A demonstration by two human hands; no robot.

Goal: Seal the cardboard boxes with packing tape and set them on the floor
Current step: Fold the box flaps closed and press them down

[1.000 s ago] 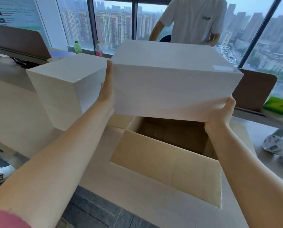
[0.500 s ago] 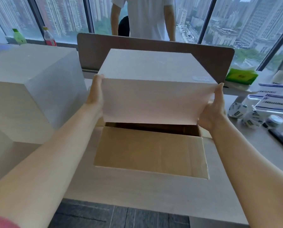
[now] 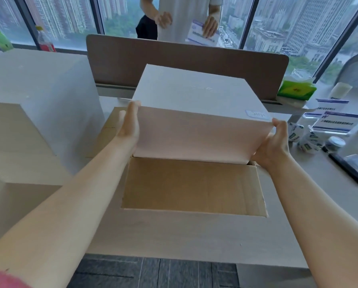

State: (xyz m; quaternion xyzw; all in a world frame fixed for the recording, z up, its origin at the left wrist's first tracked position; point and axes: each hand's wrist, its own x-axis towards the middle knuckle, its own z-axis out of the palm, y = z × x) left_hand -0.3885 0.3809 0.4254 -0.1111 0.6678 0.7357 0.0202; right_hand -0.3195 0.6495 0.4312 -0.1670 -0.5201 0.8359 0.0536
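Hands at either end of a pale white rectangular box (image 3: pixel 196 104): your left hand (image 3: pixel 129 123) presses flat, fingers straight, against its left side; your right hand (image 3: pixel 274 145) curls around its lower right corner. Between them the white box sits partway inside an open brown cardboard carton (image 3: pixel 192 188), below your wrists.
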